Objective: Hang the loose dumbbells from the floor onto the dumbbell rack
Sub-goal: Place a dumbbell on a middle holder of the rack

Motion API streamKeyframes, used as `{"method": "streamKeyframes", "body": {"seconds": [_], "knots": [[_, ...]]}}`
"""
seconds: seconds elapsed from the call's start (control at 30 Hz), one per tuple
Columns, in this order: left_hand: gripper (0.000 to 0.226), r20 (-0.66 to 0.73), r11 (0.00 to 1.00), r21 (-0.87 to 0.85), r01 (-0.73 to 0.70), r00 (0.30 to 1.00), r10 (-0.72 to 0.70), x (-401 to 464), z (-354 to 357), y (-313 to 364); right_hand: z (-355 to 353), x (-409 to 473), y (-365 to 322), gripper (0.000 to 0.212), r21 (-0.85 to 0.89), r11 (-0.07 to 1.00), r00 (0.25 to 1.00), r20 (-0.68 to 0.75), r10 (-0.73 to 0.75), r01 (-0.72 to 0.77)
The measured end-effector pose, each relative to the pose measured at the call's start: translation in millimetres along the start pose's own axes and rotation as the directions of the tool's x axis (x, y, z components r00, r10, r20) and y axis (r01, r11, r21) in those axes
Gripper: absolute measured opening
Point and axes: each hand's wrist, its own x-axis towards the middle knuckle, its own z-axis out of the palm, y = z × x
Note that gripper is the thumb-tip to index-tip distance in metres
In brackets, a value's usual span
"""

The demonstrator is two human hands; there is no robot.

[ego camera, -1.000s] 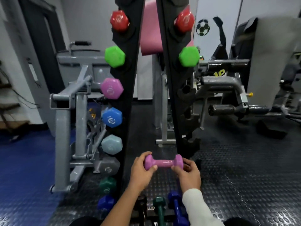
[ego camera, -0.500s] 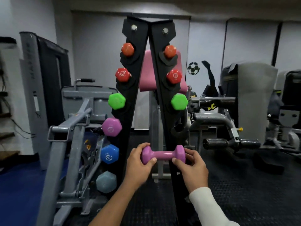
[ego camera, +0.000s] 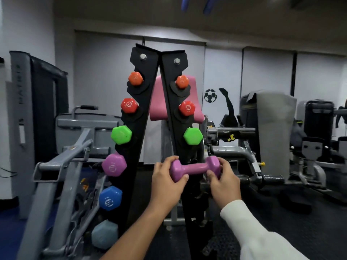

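Observation:
A purple dumbbell (ego camera: 195, 168) is held level in front of the black A-frame rack (ego camera: 142, 117), just below the green dumbbell (ego camera: 193, 136) on the right upright. My left hand (ego camera: 166, 182) grips its left head and my right hand (ego camera: 224, 180) grips its right head. The left upright carries orange, red, green, purple (ego camera: 114, 165), blue and pale blue dumbbells. Orange, red and green ones hang on the right upright; the slots below the green one are partly hidden by my hands.
A grey weight machine (ego camera: 62, 166) stands close to the left of the rack. More grey machines (ego camera: 272, 139) fill the right side and back. A pink pad (ego camera: 156, 102) shows behind the rack. Black studded floor (ego camera: 281, 222) lies at the right.
Both hands have lifted the purple dumbbell from near the floor up to the right upright's level under the green one. The view has tilted upward, hiding the dumbbells on the floor.

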Motion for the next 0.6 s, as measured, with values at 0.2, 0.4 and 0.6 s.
{"method": "streamKeyframes", "body": {"seconds": [0.2,0.4,0.6], "knots": [[0.066,-0.017,0.999,0.033,-0.028,0.999,0.028,10,21,12,-1,47,2,0.046,-0.01,0.998,0.996,0.071,0.062,-0.062],[0.076,-0.06,0.999,-0.01,-0.049,0.997,0.048,8,38,7,12,95,44,0.053,0.084,0.992,0.976,0.208,0.069,-0.089],[0.079,-0.002,0.997,0.013,-0.079,0.997,0.079,6,46,-9,21,92,47,0.049,0.161,0.978,0.956,0.282,0.086,-0.136]]}}
